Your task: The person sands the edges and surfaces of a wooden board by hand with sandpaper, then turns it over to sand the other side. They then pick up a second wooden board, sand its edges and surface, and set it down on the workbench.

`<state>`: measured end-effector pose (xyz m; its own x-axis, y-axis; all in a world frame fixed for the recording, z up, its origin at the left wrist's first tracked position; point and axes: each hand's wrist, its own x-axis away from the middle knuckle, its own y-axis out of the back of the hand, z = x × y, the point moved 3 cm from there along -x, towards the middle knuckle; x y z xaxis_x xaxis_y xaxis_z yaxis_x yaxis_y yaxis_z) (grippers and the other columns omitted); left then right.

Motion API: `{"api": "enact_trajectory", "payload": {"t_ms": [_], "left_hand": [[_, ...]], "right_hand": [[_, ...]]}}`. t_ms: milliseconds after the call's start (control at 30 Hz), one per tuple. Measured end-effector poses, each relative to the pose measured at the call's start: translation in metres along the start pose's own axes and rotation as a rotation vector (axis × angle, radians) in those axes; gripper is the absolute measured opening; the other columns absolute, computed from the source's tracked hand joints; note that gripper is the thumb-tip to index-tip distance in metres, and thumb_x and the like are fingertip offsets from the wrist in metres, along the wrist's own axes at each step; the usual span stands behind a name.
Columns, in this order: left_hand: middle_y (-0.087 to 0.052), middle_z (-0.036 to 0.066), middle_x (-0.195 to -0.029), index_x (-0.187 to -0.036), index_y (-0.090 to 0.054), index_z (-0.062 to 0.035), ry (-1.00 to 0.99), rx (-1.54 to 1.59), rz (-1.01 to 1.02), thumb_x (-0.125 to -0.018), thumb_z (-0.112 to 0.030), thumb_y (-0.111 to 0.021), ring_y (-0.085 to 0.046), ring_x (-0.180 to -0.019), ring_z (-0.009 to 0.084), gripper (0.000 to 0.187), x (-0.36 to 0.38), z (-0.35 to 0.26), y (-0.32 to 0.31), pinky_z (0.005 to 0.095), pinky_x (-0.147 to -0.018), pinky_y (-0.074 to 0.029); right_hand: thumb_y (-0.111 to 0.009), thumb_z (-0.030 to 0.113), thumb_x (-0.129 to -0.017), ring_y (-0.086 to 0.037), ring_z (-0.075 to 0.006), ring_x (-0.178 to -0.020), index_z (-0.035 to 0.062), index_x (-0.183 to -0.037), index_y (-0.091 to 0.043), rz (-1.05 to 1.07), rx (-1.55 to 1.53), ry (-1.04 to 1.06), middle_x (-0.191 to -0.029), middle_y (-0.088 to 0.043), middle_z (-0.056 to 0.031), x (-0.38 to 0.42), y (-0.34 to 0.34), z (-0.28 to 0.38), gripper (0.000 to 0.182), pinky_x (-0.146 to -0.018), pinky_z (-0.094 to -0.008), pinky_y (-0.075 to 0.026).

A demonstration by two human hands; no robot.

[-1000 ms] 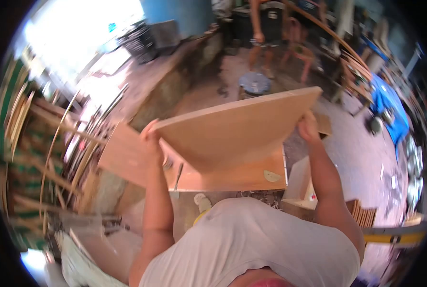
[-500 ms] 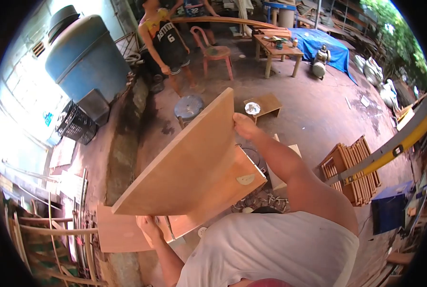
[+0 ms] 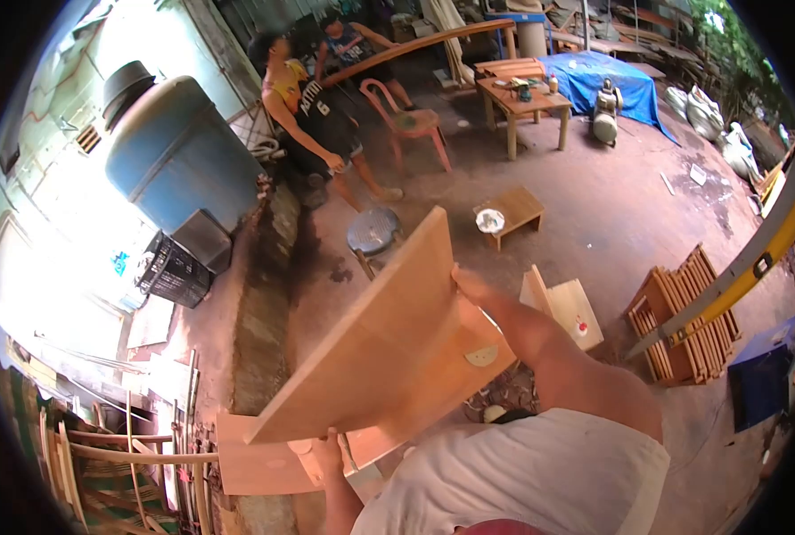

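Note:
A large wooden board [image 3: 371, 343] is held up at a tilt in front of me. My left hand [image 3: 328, 453] grips its lower edge, fingers wrapped round it. At the far right edge, my right hand [image 3: 473, 283] is closed on the same board, its fingertips partly hidden behind it. Below and behind the board lies an orange-brown wooden panel [image 3: 469, 343] with a pale half-round mark. Another flat wooden sheet [image 3: 259, 468] shows at the lower left.
Two people [image 3: 313, 116] are beyond, near a red chair [image 3: 406, 125]. A blue stool [image 3: 373, 230], a low wooden table [image 3: 515, 212], slatted wooden pieces [image 3: 687, 316] and a large blue tank [image 3: 184, 147] stand around. A yellow level [image 3: 736, 285] is at the right.
The board and both hands sit lower and further right in view, as does the whole scene. More of the people and the low table shows. Both hands still hold the board.

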<state>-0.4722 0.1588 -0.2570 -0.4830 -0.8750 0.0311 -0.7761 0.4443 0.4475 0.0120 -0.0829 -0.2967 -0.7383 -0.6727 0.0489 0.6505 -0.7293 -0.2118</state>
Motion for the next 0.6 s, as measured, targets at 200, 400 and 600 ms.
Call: {"api": "enact_trajectory", "payload": {"t_ms": [200, 400, 600], "left_hand": [[-0.055, 0.012, -0.129, -0.130, -0.049, 0.0061, 0.045, 0.192, -0.029, -0.090, -0.001, -0.057, -0.052, -0.118, 0.0231, 0.041, -0.018, -0.004, -0.017, 0.0349, -0.101, -0.039], [-0.054, 0.018, -0.130, -0.134, -0.043, 0.0071, -0.356, 0.261, -0.165, -0.093, -0.039, -0.061, -0.053, -0.119, 0.0284, 0.064, -0.108, -0.086, 0.051, 0.0393, -0.100, -0.041], [-0.046, 0.019, -0.140, -0.141, -0.035, 0.0069, -0.220, 0.708, 0.324, -0.088, -0.063, -0.055, -0.048, -0.127, 0.0286, 0.090, -0.139, -0.056, 0.058, 0.0413, -0.100, -0.045]], "right_hand": [[-0.034, 0.056, -0.100, -0.042, -0.0207, -0.130, -0.0040, -0.136, -0.048, -0.161, -0.047, 0.146, -0.140, -0.049, -0.0111, 0.000, -0.031, 0.002, 0.071, -0.109, -0.0344, -0.031], [-0.045, 0.049, -0.100, -0.056, -0.0205, -0.114, -0.0014, -0.125, -0.058, -0.195, 0.121, 0.209, -0.124, -0.061, -0.0124, -0.028, -0.091, 0.154, 0.058, -0.095, -0.0345, -0.042], [-0.054, 0.045, -0.095, -0.058, -0.0210, -0.111, 0.0005, -0.114, -0.062, -0.026, 0.281, 0.552, -0.115, -0.064, -0.0119, 0.019, -0.085, 0.254, 0.049, -0.093, -0.0343, -0.045]]}}
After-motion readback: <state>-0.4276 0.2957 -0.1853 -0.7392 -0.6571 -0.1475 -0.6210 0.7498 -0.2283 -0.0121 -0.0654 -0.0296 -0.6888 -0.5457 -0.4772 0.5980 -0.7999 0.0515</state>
